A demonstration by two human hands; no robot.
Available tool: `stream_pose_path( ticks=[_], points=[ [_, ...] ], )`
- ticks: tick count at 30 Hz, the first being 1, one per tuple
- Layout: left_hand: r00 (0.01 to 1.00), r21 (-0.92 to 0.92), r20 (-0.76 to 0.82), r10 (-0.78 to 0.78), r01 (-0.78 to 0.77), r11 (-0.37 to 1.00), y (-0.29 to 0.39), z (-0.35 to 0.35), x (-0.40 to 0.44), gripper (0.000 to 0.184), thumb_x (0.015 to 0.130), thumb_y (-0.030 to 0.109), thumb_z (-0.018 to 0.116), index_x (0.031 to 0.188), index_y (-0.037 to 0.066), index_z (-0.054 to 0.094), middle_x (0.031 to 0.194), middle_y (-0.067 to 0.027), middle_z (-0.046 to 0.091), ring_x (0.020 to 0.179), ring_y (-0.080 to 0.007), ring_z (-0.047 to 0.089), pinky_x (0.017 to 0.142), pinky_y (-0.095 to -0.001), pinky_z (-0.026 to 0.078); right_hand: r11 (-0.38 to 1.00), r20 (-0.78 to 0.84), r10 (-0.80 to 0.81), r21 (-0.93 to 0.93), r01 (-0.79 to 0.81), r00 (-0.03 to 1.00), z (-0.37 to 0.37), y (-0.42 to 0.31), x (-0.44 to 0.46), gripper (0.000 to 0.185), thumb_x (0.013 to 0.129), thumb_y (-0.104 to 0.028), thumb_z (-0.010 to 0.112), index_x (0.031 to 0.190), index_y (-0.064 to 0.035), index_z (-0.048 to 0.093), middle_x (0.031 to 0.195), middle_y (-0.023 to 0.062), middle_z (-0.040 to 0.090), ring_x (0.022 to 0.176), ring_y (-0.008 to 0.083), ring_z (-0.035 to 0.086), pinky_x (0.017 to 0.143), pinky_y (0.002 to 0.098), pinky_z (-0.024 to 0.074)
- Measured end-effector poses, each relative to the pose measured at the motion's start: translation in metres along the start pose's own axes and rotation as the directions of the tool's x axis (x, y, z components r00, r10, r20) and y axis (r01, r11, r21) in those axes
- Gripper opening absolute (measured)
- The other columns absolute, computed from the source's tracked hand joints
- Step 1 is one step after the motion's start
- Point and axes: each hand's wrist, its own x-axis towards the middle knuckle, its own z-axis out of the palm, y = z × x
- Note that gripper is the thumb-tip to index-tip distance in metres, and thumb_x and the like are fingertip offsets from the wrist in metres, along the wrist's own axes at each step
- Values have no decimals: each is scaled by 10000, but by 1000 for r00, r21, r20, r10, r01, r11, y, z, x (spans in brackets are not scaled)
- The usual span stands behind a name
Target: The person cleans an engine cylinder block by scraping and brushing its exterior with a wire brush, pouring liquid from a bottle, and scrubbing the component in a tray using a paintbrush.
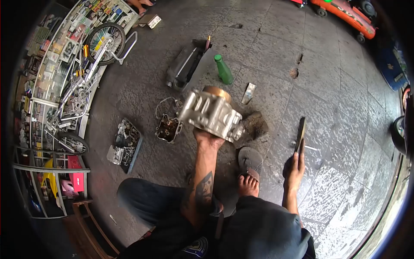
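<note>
A: How far along is it looking?
B: Partway, I'm judging. The metal engine block [211, 111] is standing apart from the other parts, raised above the floor [327, 82]. An open housing [168, 129] is lying loose near it, brown staining showing inside. So the separating is looking done here; any joining is looking undone.
A: And the hands?
B: Left hand [208, 140] is holding the block from below. Right hand [293, 172] is gripping a dark flat bar [301, 134], well apart from the block.
A: Is the block clean?
B: It's blurring a little, so I'm not able to tell.
A: The ground?
B: Grey textured tiles, darkening with grime around the work. A tray of metal parts [138, 149] is resting on the left; a green bottle [223, 70] is standing beyond the block, a black container [185, 64] lying beside it.
A: The room?
B: A stocked display case is lining the left, a bare bike frame [88, 80] leaning along it. An orange floor jack [345, 18] is sitting far right.
</note>
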Motion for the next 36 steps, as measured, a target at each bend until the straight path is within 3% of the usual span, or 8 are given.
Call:
stream_pose_path(
  ticks=[4, 9, 12, 15, 23, 28, 31, 36],
  points=[
    [963, 76, -245, 111, -95, 993, 4, 13, 0, 584, 963, 494, 354, 1317, 58, 515, 1216, -175, 616, 1051, -354, 645, 893, -612, 524, 987, 116, -157, -14, 160, 981, 52, -52, -7, 533, 999, -167, 482, 1508, -172, 324, 672, -85, 362, 518, 16, 301, 450, 198, 267],
    [977, 291, -47, 207, -185, 939, -16, 44, -24, 794, 930, 682, 283, 1445, 82, 358, 1416, -214, 434, 1247, -363, 510, 968, -586, 483, 919, 404, -345, -39, 393, 847, 112, -91, -8, 512, 983, -117, 484, 1479, -110, 356, 1507, 93, 391, 1377, 214, 368, 1104, 325, 308],
    [916, 457, -183, 356, -242, 856, -26, 67, -31, 922, 842, 804, 325, 1475, 134, 310, 1490, -158, 344, 1336, -342, 399, 1038, -534, 434, 875, 413, -437, -11, 484, 799, 127, -86, 1, 515, 1009, -134, 437, 1506, -102, 306, 1371, -38, 495, 636, 16, 354, 590, 159, 373],
    [896, 595, -148, 419, -258, 762, -22, 75, -35, 1015, 770, 822, 473, 1461, 95, 317, 1467, -154, 366, 1317, -321, 421, 1033, -500, 452, 883, 394, -444, 40, 467, 805, 132, -91, 0, 493, 1008, -146, 434, 1485, -80, 328, 1533, 104, 339, 1425, 216, 278, 1150, 326, 226],
    [930, 640, 95, 355, -330, 694, -13, 90, -51, 765, 859, 429, 701, 1414, 23, 366, 1381, -107, 479, 1268, -261, 471, 1068, -462, 420, 902, 411, -423, 108, 418, 807, 139, -115, -3, 483, 1024, -173, 412, 1486, -70, 320, 1542, 82, 327, 1431, 213, 263, 1158, 329, 214],
    [940, 630, 46, 338, -290, 720, -19, 71, -49, 825, 878, 503, 644, 1469, 74, 260, 1386, -105, 474, 1271, -255, 467, 1077, -456, 403, 934, 424, -338, 44, 354, 840, 136, -115, -7, 479, 1025, -197, 415, 1479, -69, 335, 1524, 94, 352, 1420, 225, 289, 1146, 337, 240],
    [855, 689, -138, 500, -280, 669, -29, 71, -49, 1081, 821, 759, 479, 1529, 163, -79, 1581, -119, 90, 1440, -297, 192, 1133, -478, 301, 930, 442, -293, -76, 361, 848, 135, -109, -16, 472, 1023, -214, 421, 1465, -63, 360, 1481, 128, 419, 1396, 247, 341, 1124, 351, 290],
    [741, 753, -141, 656, -350, 558, -20, 54, -39, 1102, 800, 841, 343, 1517, 170, -157, 1591, -139, -106, 1471, -299, 26, 1186, -463, 116, 740, 438, -577, -77, 669, 689, 129, -104, -40, 505, 927, 12, 503, 1423, -37, 422, 1399, 168, 496, 1165, 286, 573, 951, 327, 464]
  ],
)
